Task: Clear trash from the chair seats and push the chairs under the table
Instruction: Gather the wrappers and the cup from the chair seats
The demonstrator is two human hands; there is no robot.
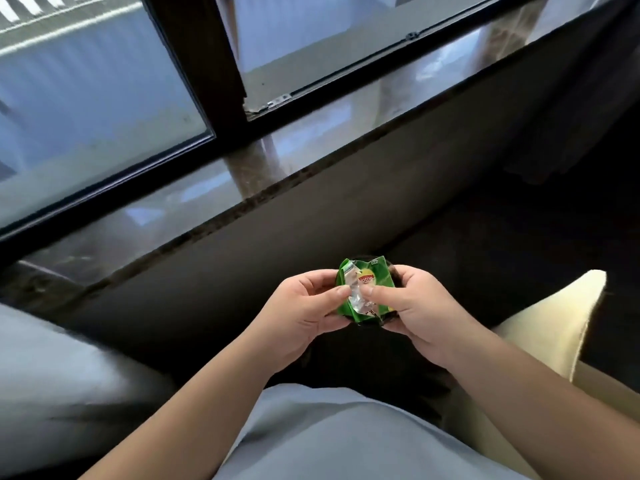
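A crumpled green wrapper [367,277] with a yellow and red logo and a silvery inner scrap is held in front of me at mid-frame. My left hand [298,313] pinches its left side with thumb and fingers. On its right side my right hand [420,311] grips it, thumb on the silvery scrap. Both hands hover above a dark gap below the window sill. No chair seat or table is clearly visible.
A glossy stone window sill [214,206] runs diagonally below a dark-framed window [221,64]. A pale grey cushioned surface [52,368] lies at the lower left. A cream cushion corner [561,317] sits at the right. Dark fabric hangs at the upper right.
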